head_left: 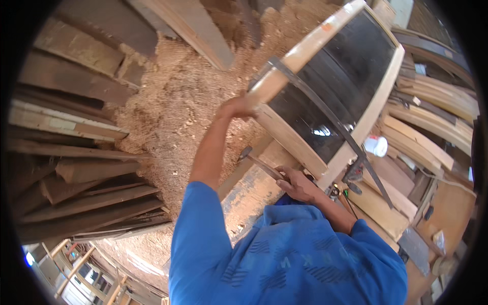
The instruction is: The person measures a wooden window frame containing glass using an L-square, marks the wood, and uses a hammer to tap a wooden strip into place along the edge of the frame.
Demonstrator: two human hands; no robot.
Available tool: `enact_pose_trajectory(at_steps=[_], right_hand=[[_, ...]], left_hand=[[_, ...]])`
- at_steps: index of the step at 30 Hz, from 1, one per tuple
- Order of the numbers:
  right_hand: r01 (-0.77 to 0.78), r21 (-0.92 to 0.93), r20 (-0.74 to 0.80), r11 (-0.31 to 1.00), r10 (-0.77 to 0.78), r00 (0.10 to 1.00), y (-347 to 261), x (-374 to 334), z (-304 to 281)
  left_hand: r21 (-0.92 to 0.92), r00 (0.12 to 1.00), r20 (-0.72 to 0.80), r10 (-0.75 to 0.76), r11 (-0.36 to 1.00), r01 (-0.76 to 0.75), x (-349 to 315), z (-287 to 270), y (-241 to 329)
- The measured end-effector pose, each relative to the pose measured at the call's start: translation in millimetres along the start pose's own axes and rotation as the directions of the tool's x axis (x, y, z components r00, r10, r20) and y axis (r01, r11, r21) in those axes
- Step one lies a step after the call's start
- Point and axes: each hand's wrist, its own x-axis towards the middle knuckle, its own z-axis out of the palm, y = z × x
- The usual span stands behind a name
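Mid-frame, my left hand grips the wooden frame steady while my right hand clenches the hammer.

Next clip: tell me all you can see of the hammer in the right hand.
The hammer has a slim wooden handle and a small dark metal head at its upper left end. It lies slanted, head raised toward the pale wooden frame with the dark panel. The right hand grips the handle's lower end; the head hangs free over the sawdust-covered bench. The left hand holds the frame's corner, not the hammer.
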Motion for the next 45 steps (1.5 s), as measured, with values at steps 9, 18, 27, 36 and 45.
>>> enact_pose_trajectory(at_steps=[9,18,27,36,45], right_hand=[[-0.062,-0.159,-0.03,0.985,0.058,0.998,68,-104,-7],[-0.45,-0.385,-0.109,0.806,0.444,0.889,159,-218,-26],[-0.247,-0.326,-0.289,0.913,0.152,0.945,174,-220,-21],[-0.288,-0.293,-0.376,0.912,0.168,0.912,183,-226,-25],[-0.165,-0.281,-0.233,0.945,0.099,0.967,180,-230,-23]], left_hand=[[0.069,0.984,0.009,-0.175,0.982,0.174,-13,-6,21],[-0.025,0.948,0.136,-0.288,0.955,0.294,-7,-17,26],[0.12,0.896,0.134,-0.423,0.905,0.409,-5,-21,18],[0.186,0.875,0.137,-0.465,0.88,0.438,-6,-23,45],[0.08,0.873,0.107,-0.477,0.879,0.47,-8,-21,39]])
